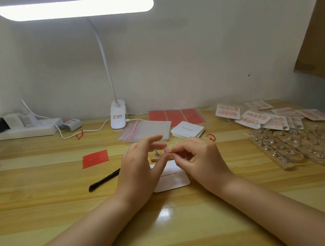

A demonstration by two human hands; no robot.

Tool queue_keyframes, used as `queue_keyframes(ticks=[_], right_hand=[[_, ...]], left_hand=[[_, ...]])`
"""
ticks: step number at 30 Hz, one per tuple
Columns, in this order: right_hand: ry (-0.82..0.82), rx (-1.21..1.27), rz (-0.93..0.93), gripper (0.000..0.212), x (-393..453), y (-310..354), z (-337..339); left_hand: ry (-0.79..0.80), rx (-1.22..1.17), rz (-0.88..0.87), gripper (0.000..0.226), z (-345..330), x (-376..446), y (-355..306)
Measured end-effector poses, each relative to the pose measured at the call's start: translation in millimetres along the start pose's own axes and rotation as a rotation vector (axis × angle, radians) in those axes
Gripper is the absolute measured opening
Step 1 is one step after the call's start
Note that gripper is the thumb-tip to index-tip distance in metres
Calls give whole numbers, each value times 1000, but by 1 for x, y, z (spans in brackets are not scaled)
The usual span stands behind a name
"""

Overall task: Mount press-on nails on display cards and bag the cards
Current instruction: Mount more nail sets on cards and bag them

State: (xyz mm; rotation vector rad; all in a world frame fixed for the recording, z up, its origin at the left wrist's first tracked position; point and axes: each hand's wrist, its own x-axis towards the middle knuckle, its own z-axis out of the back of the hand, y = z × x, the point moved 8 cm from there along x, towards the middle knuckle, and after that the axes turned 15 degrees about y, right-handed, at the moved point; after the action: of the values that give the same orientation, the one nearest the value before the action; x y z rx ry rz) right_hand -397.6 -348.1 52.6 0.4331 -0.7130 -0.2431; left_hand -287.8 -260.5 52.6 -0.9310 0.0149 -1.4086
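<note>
right hand (199, 157) fingers curled, pinching small press-on nail (168, 151) mid-table | left hand (140, 163) fingertips touching same nail, upper fingers loosely spread | white display card (174, 179) flat beneath both hands | bagged cards (258, 119) far right edge | bags (145, 131) near back edge

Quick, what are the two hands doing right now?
Left hand: fingers spread, fingertips touching the small nail; whether it pinches it cannot be told.
Right hand: fingers curled, pinching the small nail.
</note>
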Motion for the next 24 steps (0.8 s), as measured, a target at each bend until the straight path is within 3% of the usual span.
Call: queue_keyframes(ticks=[24], right_hand=[[51,-44,63,7,1,8,-3]], left_hand=[[4,-140,9,37,-4,0,9]])
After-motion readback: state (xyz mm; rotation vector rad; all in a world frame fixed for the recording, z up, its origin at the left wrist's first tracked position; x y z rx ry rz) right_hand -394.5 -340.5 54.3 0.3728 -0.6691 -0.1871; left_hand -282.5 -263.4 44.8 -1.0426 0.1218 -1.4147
